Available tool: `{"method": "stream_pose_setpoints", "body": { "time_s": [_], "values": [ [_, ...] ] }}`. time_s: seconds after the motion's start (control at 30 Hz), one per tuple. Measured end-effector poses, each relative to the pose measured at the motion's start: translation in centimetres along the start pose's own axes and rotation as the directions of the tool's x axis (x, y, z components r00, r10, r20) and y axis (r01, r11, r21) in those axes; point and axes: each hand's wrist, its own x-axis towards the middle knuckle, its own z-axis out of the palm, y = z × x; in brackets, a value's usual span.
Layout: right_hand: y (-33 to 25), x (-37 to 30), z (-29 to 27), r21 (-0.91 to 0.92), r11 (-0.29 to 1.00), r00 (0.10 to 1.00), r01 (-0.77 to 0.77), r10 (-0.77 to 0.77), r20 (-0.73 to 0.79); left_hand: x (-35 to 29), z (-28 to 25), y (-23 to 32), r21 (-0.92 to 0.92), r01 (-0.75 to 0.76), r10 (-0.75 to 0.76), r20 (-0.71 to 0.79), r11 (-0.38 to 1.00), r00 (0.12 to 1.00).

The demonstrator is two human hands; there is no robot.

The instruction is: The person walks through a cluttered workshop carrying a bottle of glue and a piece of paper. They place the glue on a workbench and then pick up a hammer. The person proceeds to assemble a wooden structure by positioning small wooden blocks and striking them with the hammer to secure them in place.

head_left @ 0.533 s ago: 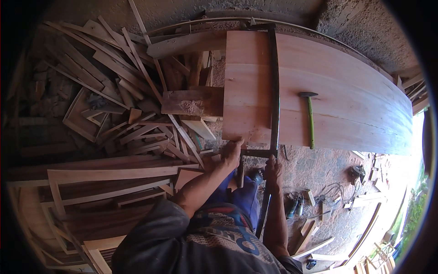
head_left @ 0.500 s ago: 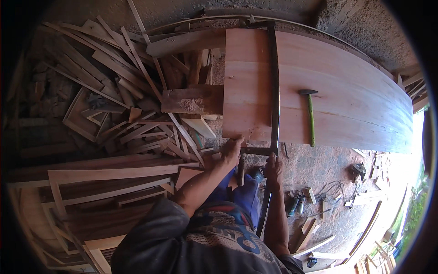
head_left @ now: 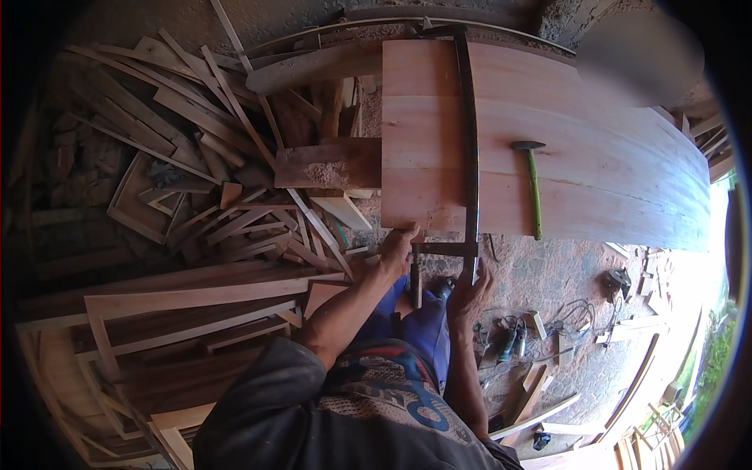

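Observation:
A long, dark metal bar clamp (head_left: 472, 149) lies across a broad panel of joined wooden boards (head_left: 427, 133). Its far jaw is at the panel's far edge. Its near sliding jaw (head_left: 446, 248), with a screw handle (head_left: 416, 286) hanging down, is just off the near edge. My left hand (head_left: 396, 249) is closed at that edge beside the jaw; its fingers are mostly hidden, so what it grips cannot be made out. My right hand (head_left: 470, 296) is wrapped round the clamp's bar below the near jaw. A hammer (head_left: 534, 192) with a green handle rests on the panel.
Scrap wood (head_left: 227, 223) is heaped at the left, with wooden frames (head_left: 188, 298) nearer to me. Power tools (head_left: 513, 341) with tangled cords lie on the dusty floor at the right, beside loose offcuts. A rough wall runs behind the panel.
My right hand has turned about the bar, and the bar's lower length, seen earlier below it, no longer shows. My left hand stays at the panel's near edge. The view has shifted slightly.

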Motion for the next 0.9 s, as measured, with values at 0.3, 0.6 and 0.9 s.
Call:
{"method": "stream_pose_setpoints", "body": {
  "time_s": [0.3,0.6,0.9],
  "values": [
    [-2.0,-5.9,9.2,0.055,0.919,0.818,-0.391,0.32,0.478,1.1,-0.4,-0.9,0.029,0.04,-0.036,-0.134,0.999,0.99],
    [0.0,-3.5,8.0,0.392,0.66,0.634,-0.641,0.166,0.756,0.7,-0.2,-0.6,0.026,0.046,-0.043,-0.093,0.999,0.995],
    [1.4,-1.8,7.9,0.263,0.467,0.333,-0.844,0.074,0.94,-0.2,0.7,0.0,0.024,0.049,-0.045,-0.137,0.999,0.99]
  ]
}}
